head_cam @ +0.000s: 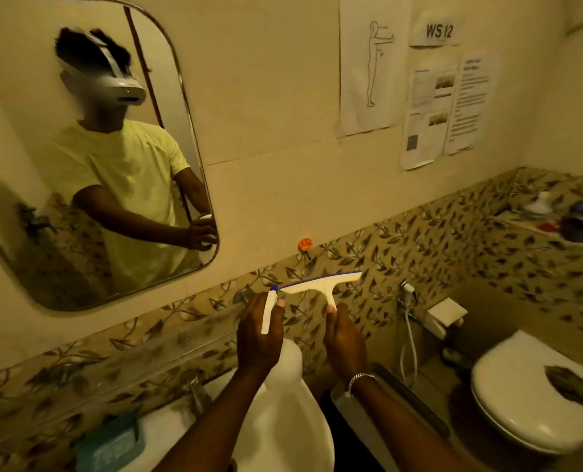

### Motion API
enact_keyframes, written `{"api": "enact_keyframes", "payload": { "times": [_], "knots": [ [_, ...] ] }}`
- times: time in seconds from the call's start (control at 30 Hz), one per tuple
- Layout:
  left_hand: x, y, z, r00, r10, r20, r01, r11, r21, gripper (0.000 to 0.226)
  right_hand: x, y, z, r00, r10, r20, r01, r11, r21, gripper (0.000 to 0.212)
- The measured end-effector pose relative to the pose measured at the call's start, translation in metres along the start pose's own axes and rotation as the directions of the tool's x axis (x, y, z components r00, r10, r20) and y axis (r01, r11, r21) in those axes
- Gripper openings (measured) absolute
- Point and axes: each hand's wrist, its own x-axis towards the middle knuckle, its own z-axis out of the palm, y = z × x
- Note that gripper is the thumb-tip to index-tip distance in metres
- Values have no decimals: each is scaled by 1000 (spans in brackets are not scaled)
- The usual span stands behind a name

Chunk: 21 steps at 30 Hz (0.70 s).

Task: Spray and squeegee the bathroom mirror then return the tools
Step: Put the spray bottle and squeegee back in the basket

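The rounded bathroom mirror [27,97] hangs on the wall at the upper left and reflects a person in a yellow shirt. In front of the leaf-patterned tile band, my left hand [259,338] grips a white spray bottle [269,313] with a blue nozzle, its head pointing up. Just to the right, my right hand [346,338] holds a white squeegee [320,284] by its handle. The squeegee's blue-edged blade lies roughly level, and its left tip is close to the bottle's nozzle. Both tools are below and to the right of the mirror.
A white sink [167,434] with a tap [198,390] and a teal soap dish [113,444] lies below my arms. A toilet [528,396] stands at the lower right, with a hose sprayer [407,291] on the wall. An orange hook [305,244] and papers [447,107] are on the wall.
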Motion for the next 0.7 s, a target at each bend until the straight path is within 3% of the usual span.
{"api": "enact_keyframes", "payload": {
  "times": [0.47,0.7],
  "knots": [
    [-46,19,127,966,15,259,-4,999,-45,64,6,114,-69,978,206,30,-206,978,22,35],
    [-87,3,191,894,-55,446,99,992,-76,65,0,190,-87,934,299,197,-299,954,-28,46]
  ]
}}
